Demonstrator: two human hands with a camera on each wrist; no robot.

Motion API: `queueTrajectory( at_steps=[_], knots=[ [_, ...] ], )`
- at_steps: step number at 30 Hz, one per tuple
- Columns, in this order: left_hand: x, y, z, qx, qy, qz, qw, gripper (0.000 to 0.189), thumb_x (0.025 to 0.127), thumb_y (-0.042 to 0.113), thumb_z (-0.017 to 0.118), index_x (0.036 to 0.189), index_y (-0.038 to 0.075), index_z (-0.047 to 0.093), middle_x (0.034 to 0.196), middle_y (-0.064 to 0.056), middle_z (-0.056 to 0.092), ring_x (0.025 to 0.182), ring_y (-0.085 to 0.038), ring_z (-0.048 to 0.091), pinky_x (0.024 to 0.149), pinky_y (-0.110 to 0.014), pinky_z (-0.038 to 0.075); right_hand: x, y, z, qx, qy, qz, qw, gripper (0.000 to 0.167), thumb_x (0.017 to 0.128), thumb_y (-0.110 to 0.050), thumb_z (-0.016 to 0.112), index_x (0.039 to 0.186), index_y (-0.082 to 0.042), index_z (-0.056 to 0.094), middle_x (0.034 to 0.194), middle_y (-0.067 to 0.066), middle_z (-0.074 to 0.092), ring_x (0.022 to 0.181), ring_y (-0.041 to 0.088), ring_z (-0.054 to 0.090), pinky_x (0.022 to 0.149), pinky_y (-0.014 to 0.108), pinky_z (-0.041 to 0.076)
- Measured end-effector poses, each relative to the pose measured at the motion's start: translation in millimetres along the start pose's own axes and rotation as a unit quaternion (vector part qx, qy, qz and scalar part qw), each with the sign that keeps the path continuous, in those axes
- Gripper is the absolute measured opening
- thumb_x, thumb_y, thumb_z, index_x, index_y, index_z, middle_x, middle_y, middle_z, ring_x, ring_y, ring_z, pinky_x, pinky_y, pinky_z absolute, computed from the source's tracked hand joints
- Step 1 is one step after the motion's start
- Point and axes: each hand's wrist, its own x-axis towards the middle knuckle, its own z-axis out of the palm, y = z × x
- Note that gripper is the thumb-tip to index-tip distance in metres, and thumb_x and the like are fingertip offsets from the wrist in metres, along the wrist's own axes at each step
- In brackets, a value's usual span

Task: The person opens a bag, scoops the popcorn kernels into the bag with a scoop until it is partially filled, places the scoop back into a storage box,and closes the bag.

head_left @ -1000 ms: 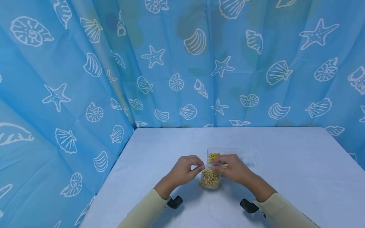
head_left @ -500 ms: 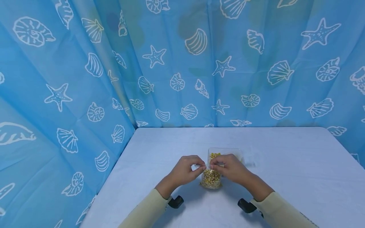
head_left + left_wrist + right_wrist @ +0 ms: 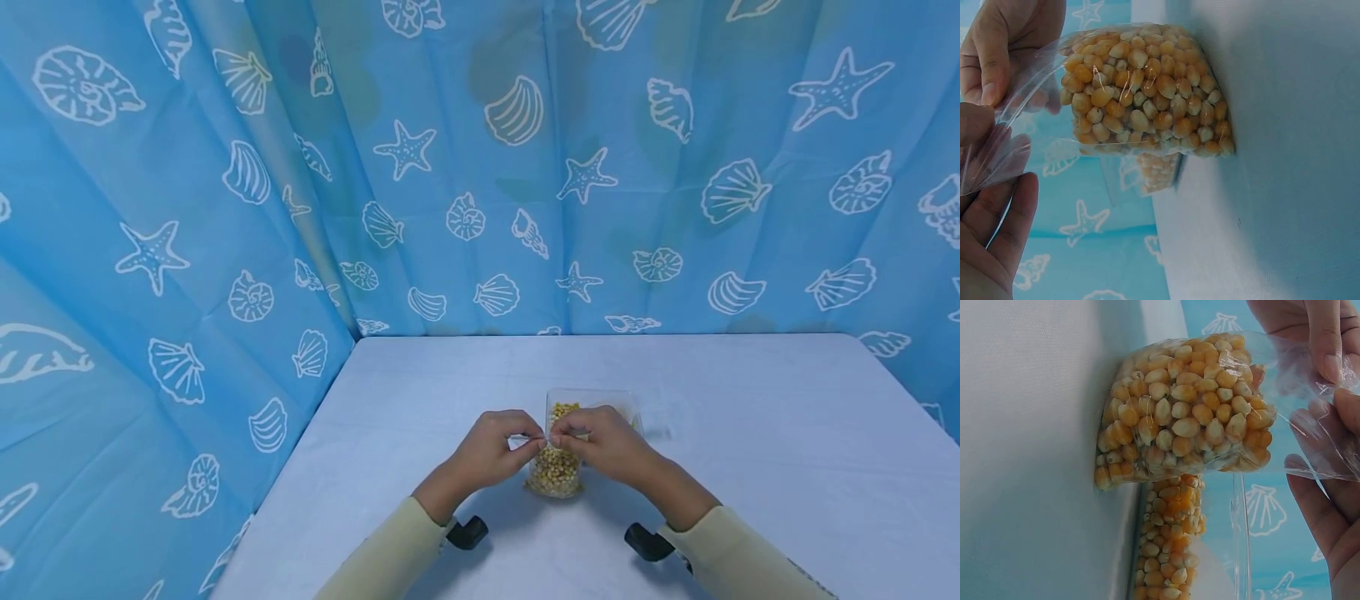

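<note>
A clear plastic bag [image 3: 555,472] full of dried corn kernels stands on the table between my hands. My left hand [image 3: 491,450] pinches the top edge of the bag between thumb and fingers. Close beside it, my right hand [image 3: 609,446] pinches the same edge, the fingertips of both hands nearly meeting. In the left wrist view the bag [image 3: 1141,94] bulges with kernels below, while its upper part is thin, creased film. From the right wrist view, the bag's [image 3: 1185,406] bottom sits against the tablecloth.
Behind the bag is a clear plastic box [image 3: 588,396], partly hidden by my right hand, with more corn kernels [image 3: 1169,544] inside. A white cloth covers the table [image 3: 420,375]. Blue curtains [image 3: 465,167] printed with seashells stand along the back and left side.
My right hand has shifted slightly left along the bag's top edge, closer to my left hand. A pale strip seen by its fingers a second ago is out of sight. The bag stays in place.
</note>
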Motion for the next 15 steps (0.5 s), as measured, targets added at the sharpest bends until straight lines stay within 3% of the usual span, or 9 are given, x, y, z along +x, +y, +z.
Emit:
queueTrajectory(
  at_steps=[7, 15],
  knots=[
    [1.6, -0.1, 2.0, 0.011, -0.003, -0.005, 0.9999, 0.010, 0.095, 0.015, 0.062, 0.095, 0.014, 0.072, 0.093, 0.007, 0.068, 0.091, 0.002, 0.061, 0.082, -0.017, 0.049, 0.9, -2.6, -1.0, -0.008, 0.000, 0.000, 1.0000, 0.008, 0.092, -0.015, 0.067, 0.096, -0.017, 0.075, 0.093, -0.011, 0.070, 0.087, 0.006, 0.065, 0.074, 0.031, 0.054],
    [3.7, 2.2, -3.1, 0.038, -0.013, 0.011, 0.9991, 0.009, 0.095, 0.016, 0.064, 0.095, 0.014, 0.073, 0.093, 0.008, 0.069, 0.090, 0.002, 0.061, 0.081, -0.016, 0.048, 0.7, -4.0, -3.4, -0.018, -0.006, 0.000, 0.9998, 0.008, 0.093, -0.017, 0.067, 0.094, -0.019, 0.075, 0.091, -0.012, 0.070, 0.081, 0.003, 0.062, 0.070, 0.028, 0.053]
  ],
)
